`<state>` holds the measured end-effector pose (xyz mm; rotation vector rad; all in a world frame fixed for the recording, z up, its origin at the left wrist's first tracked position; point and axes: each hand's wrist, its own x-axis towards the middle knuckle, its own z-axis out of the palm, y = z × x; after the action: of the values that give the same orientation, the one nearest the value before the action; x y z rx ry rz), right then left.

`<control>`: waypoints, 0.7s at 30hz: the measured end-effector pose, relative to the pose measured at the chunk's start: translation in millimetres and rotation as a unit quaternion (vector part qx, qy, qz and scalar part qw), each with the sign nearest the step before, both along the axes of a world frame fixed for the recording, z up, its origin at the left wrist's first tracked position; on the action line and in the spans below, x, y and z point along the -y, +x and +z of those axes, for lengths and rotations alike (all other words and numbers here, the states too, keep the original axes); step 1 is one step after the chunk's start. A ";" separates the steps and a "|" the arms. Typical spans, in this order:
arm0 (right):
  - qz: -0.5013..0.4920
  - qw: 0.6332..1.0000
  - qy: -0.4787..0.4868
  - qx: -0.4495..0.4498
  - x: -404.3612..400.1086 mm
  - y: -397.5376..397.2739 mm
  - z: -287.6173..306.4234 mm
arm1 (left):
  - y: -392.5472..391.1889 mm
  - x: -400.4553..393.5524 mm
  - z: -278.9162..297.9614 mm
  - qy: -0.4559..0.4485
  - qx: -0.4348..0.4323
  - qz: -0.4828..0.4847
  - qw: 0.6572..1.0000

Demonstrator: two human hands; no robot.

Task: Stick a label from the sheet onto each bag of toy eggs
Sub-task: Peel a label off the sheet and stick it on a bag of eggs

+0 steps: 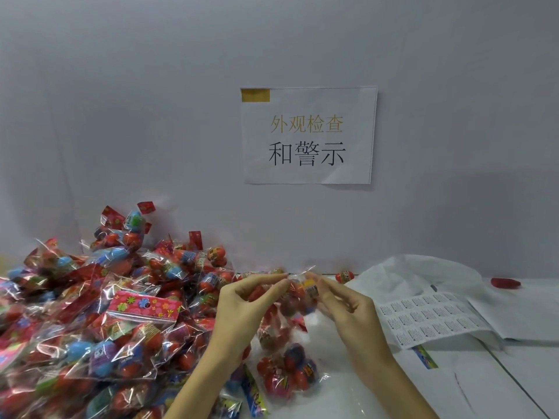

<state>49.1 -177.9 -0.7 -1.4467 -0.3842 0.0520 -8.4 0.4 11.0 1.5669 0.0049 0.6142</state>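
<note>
Head view has both of my hands raised over the middle of the tabletop, holding one clear bag (295, 300) of toy eggs between them. My left hand (242, 309) pinches the bag's upper left edge between thumb and fingertips, and my right hand (344, 303) pinches the upper right edge the same way, so both sets of fingers are closed on the plastic. The bag hangs down from that grip, and I can make out red eggs and one purple egg inside, though the top part is blurred. Whether a label is already on it I cannot tell. A big pile (99, 316) of similar bags, mostly red eggs with some blue ones and red flowered header cards, fills the left half of the tabletop up to the wall. The label sheet (429, 319) lies flat toward the right side of the tabletop, just beside my right hand, with rows of small printed labels on it. A crumpled white plastic bag (414, 276) sits behind the sheet against the wall, and plain white papers (520, 313) lie to its right. One loose egg (344, 276) rests at the back edge by the wall, and a red scrap (505, 282) lies farther right. A printed sign (308, 136) with Chinese characters is taped to the wall above.
</note>
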 end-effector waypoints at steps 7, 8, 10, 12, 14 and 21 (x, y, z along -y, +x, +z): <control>0.102 0.969 0.145 -0.169 5.9 8.0 8.4 | 5.5 1.0 -9.6 0.122 0.121 -0.046 0.984; 0.117 0.968 0.150 -0.161 6.5 6.4 9.1 | 5.9 3.3 -10.3 0.156 0.100 -0.060 0.981; 0.089 0.979 0.132 -0.129 7.6 7.3 5.6 | 4.5 7.8 -11.6 0.195 0.042 -0.061 0.978; 0.071 0.983 0.110 -0.127 8.4 7.7 3.7 | 2.3 10.8 -10.1 0.096 -0.027 -0.057 0.993; 0.079 0.986 0.080 -0.123 7.9 6.9 2.8 | 2.6 11.7 -8.6 -0.006 -0.079 -0.035 0.996; 0.050 0.995 0.043 -0.070 0.9 0.6 0.1 | 5.9 7.6 -10.2 -0.142 -0.089 0.017 0.986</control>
<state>49.7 -178.9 -0.6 -1.3298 -0.3394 0.2144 -2.5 -7.2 0.8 1.3405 0.2459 0.4748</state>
